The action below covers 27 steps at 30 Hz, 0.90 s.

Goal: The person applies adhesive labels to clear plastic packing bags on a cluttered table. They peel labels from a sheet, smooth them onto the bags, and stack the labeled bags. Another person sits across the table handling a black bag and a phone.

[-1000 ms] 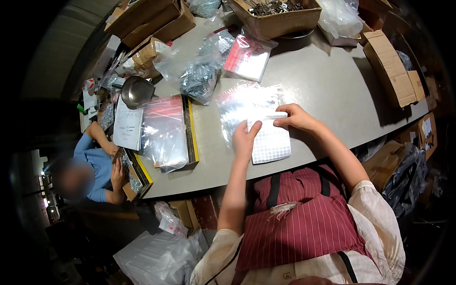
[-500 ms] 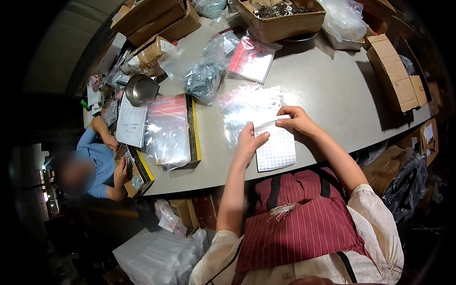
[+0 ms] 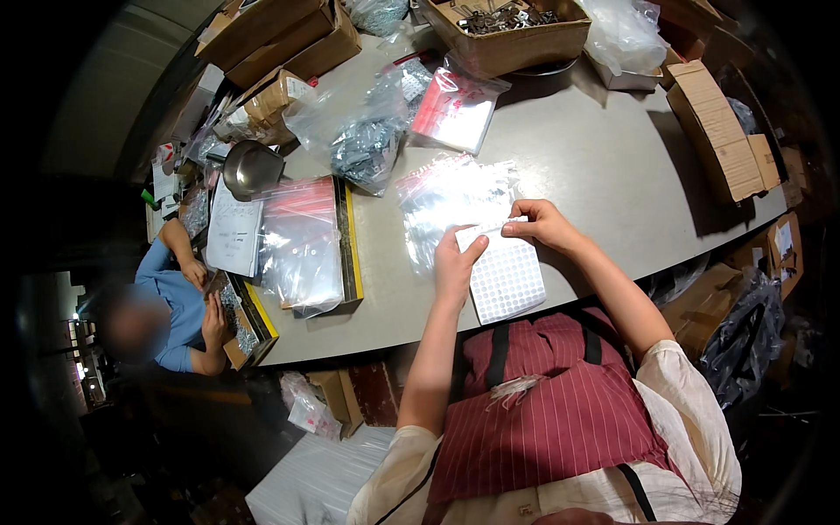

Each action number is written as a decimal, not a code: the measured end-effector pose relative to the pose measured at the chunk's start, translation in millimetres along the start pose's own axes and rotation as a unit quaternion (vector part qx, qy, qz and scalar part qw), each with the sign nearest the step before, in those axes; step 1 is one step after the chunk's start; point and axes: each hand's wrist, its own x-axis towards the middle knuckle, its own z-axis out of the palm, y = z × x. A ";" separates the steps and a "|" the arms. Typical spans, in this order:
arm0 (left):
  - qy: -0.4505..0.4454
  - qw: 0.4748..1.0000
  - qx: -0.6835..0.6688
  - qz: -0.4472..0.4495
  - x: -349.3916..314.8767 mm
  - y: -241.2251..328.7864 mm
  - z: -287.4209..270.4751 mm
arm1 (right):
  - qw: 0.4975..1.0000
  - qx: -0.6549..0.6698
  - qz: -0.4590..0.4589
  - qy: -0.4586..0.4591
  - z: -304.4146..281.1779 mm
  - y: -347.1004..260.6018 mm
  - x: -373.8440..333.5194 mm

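Observation:
A white sheet of round stickers (image 3: 507, 284), printed with rows of small grey dots, is held over the near edge of the table. My left hand (image 3: 453, 269) grips its left side, the thumb lying on the face. With thumb and fingertips my right hand (image 3: 544, 226) pinches the sheet's top edge; whether a single sticker is between them is too small to see. Just beyond my hands, clear zip bags (image 3: 422, 210) with red tops lie spread on the table, partly beneath the sheet's far end.
Left of me a stack of larger zip bags (image 3: 302, 249) rests on a black-and-yellow-edged box. Bagged metal parts (image 3: 363, 153), a metal scoop (image 3: 251, 168) and a carton of metal pieces (image 3: 516, 48) stand farther off. A co-worker in blue (image 3: 179, 306) handles small parts at left.
My left hand has shifted slightly up and left along the sheet, and the sheet's dotted face shows more plainly. The co-worker's hands have come closer together.

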 end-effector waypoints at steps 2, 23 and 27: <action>0.012 0.996 0.078 0.035 2.7 -7.4 -3.8 | 0.994 -0.108 -0.023 0.010 -5.6 5.0 2.7; 0.066 0.949 0.297 0.078 -2.6 0.8 -7.0 | 0.812 -0.512 -0.282 -0.006 -3.3 -11.0 2.6; 0.059 0.955 0.287 0.053 0.2 0.6 -10.1 | 0.768 -0.541 -0.344 -0.014 -3.7 -6.5 -0.7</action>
